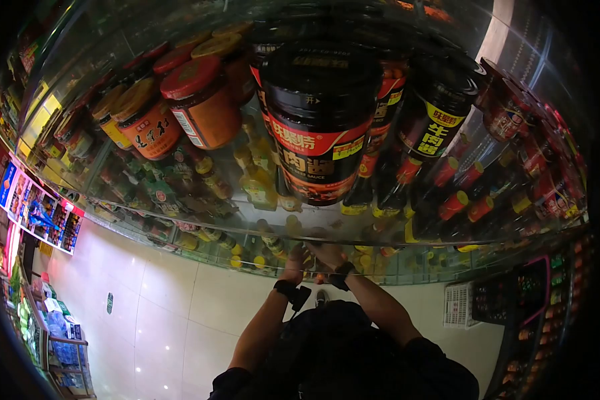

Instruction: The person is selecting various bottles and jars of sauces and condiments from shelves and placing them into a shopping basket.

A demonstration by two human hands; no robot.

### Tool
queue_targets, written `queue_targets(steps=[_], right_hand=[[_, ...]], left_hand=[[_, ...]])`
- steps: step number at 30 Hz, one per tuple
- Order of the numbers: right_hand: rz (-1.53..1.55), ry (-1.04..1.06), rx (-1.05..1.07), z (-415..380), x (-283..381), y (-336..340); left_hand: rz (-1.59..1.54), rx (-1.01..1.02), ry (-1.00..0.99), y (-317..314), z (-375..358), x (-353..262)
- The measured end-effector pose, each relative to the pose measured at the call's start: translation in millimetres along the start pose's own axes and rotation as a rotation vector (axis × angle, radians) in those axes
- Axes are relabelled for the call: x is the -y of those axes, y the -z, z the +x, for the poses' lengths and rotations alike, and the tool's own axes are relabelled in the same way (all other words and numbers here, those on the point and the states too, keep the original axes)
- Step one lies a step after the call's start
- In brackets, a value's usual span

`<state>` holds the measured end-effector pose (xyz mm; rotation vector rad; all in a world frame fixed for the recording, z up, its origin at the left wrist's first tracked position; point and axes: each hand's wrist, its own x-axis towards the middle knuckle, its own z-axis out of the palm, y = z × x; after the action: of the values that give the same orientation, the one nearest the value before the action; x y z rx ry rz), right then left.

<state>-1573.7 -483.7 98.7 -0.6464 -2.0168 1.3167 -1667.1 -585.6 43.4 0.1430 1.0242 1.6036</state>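
Observation:
My left hand [293,265] and my right hand [329,255] are close together at the front edge of a glass shelf [260,230], each wrist wearing a black band. Their fingers reach under the shelf edge and are dim and blurred through the glass, so I cannot make out what they hold, if anything. Bottles with yellow caps [236,261] stand on a lower level near my hands. Above them, on the glass shelf, stands a large black-lidded jar of beef sauce [320,133] with a red and black label.
Red-lidded jars [203,103] and orange-labelled jars [148,123] stand left of the beef sauce; another black-lidded jar [437,110] stands right. A white basket [458,305] is on the floor at right. Wrapped bottles [63,333] sit on a rack at left. Pale tiles [160,313] cover the floor.

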Motion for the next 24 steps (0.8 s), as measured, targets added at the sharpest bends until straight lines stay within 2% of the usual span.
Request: queue_targets(steps=[2,4,7,10,12,13,15,19,21,24], right_hand=[[-0.055,0.031,-0.005,10.4,-5.4,-4.4],[-0.111,0.062,-0.010,16.8,-9.5,-9.6],[0.042,0.109,-0.036,23.2,-15.2,-15.0],[-0.145,0.203,0.038,25.4,-18.8,-13.4],[0.009,0.079,0.033,23.0,-16.7,-11.1],[0.007,0.082,0.032,21.3,-13.2,-9.8],[-0.044,-0.095,0.038,16.1,-1.8,-6.0],[0.019,-0.061,-0.004,9.0,22.6,0.5],[-0.274,0.198,-0.205,5.2,23.7,3.0],[-0.349,0.226,-0.346,-17.4,-15.5,1.9]], left_hand=[[0.057,0.009,-0.058,-3.7,-1.7,-7.2],[0.058,-0.011,-0.034,-6.2,-5.9,-13.5],[0.068,-0.029,-0.009,-12.5,-12.0,-21.8],[0.093,-0.025,-0.005,-22.2,-19.7,-30.3],[0.107,-0.021,-0.004,-22.9,-18.0,-31.3],[0.093,-0.057,0.014,-16.1,-10.0,-27.5],[0.079,-0.091,0.030,-6.6,-6.8,-22.0],[0.093,-0.029,-0.132,1.7,-23.3,-17.9],[0.127,-0.023,-0.193,3.3,-33.0,-19.1],[-0.043,-0.052,-0.061,19.0,-41.5,-13.4]])
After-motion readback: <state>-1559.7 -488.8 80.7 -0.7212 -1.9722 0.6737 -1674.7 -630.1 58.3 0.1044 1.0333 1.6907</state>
